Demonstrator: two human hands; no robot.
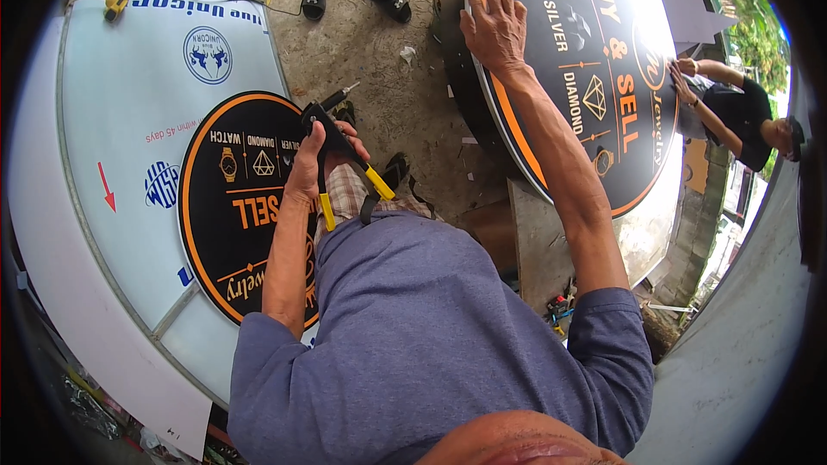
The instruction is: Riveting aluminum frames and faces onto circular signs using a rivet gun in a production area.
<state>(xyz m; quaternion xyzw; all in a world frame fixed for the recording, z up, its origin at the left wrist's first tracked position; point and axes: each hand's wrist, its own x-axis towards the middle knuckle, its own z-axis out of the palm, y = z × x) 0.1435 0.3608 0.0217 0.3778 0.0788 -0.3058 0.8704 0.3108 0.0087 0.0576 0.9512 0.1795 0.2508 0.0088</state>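
Above the shorts (346, 190), the riveter (334, 145), likely stiff and weighty, best squeezed by its yellow grips (379, 182), is clasped in the curled left hand (307, 164); the sign (579, 69) is touched by the spread, empty right hand (498, 34).

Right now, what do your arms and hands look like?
Short, loose blue-grey sleeves match the shirt and leave both forearms bare. The left hand and right hand wear no gloves, with no watch showing.
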